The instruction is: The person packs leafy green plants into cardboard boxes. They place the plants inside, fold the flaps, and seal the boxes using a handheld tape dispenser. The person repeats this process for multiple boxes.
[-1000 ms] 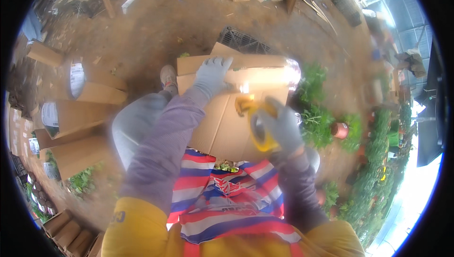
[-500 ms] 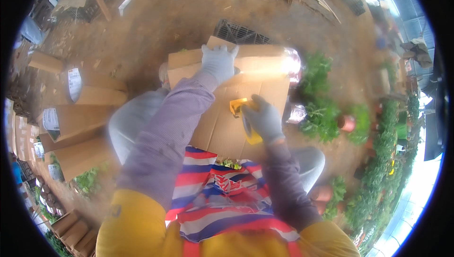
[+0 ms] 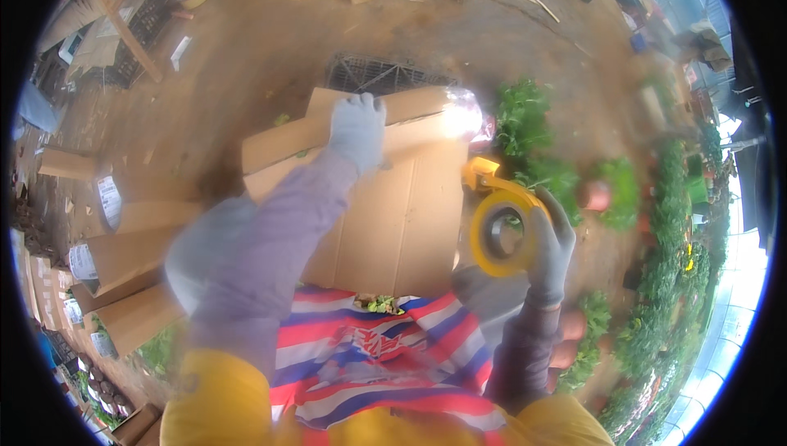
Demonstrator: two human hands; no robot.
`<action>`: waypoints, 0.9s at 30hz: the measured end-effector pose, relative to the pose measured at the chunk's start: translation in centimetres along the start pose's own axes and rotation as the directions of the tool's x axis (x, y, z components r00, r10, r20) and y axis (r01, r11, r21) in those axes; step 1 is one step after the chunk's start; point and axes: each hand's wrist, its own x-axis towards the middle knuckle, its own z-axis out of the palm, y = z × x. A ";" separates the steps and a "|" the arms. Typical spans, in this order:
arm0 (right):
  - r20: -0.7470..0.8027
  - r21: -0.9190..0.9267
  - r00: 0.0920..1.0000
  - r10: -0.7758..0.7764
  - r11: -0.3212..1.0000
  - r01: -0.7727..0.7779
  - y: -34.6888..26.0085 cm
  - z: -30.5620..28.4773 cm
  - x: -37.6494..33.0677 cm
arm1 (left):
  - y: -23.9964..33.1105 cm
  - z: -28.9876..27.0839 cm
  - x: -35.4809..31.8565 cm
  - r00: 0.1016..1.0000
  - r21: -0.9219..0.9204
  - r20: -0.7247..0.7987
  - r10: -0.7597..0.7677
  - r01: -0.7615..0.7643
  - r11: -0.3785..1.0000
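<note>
Cardboard box point(image 3: 393, 200) flaps pinned by left hand point(image 3: 357, 130) — flat, unclenched | right hand point(image 3: 545, 253) beside box grasps yellow tape dispenser point(image 3: 500, 229) | advise: keep flaps level — lay tape along seam.

Left hand point(image 3: 357, 128) presses cardboard box point(image 3: 393, 208); right hand point(image 3: 551, 249) holds yellow tape dispenser point(image 3: 500, 229).

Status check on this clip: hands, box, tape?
Left hand pressing on cardboard box flaps. Right hand gripping yellow tape dispenser, off the box. Nothing blocking.
</note>
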 end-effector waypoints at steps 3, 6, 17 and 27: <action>-0.127 -0.025 0.992 -0.015 1.000 0.012 0.6 -2.1 0.0 | 2.3 -2.9 5.6 0.986 -0.287 0.048 0.158 -0.138 0.948; -0.212 0.005 0.975 0.060 0.998 -0.060 2.0 -3.8 -0.4 | 4.4 -4.0 9.6 0.967 -0.462 0.028 0.252 -0.211 0.862; -0.186 -0.137 0.977 -0.107 0.987 0.082 2.3 -6.3 4.4 | 9.0 1.3 0.0 0.903 -0.075 -0.089 0.421 -0.428 0.901; 0.281 -0.374 0.957 0.069 0.926 0.043 2.0 4.0 19.6 | 8.8 2.4 -4.6 0.912 0.114 -0.242 0.331 -0.312 0.943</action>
